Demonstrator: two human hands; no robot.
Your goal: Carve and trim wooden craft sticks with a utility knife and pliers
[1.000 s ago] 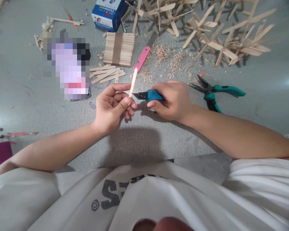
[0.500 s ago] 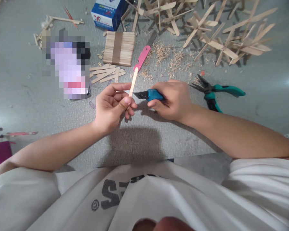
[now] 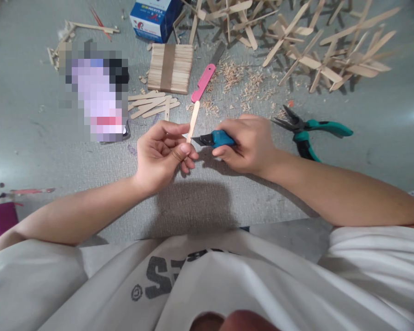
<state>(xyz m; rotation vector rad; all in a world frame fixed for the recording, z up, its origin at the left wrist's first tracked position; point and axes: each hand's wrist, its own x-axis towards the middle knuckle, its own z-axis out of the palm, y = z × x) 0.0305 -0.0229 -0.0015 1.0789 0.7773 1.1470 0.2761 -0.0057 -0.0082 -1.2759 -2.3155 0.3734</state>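
A pale wooden craft stick is pinched between the thumb and fingers of my left hand, its free rounded end tilted up and away from me. My right hand is wrapped round the blue handle of a utility knife. The knife's blade reaches the lower part of the stick, right by my left fingertips; its tip passes behind the stick. Just beyond the stick lies a folding knife with a pink handle. Loose craft sticks lie past my left hand.
A banded bundle of craft sticks lies near a blue-and-white box. Wood shavings are scattered beyond my hands. Star-shaped stick assemblies crowd the far right. Green-handled pliers lie beside my right hand. A blurred-out purplish object is at left.
The craft stick has shifted slightly toward me and no longer overlaps the pink handle. The utility knife's blade has moved slightly left, onto the stick.
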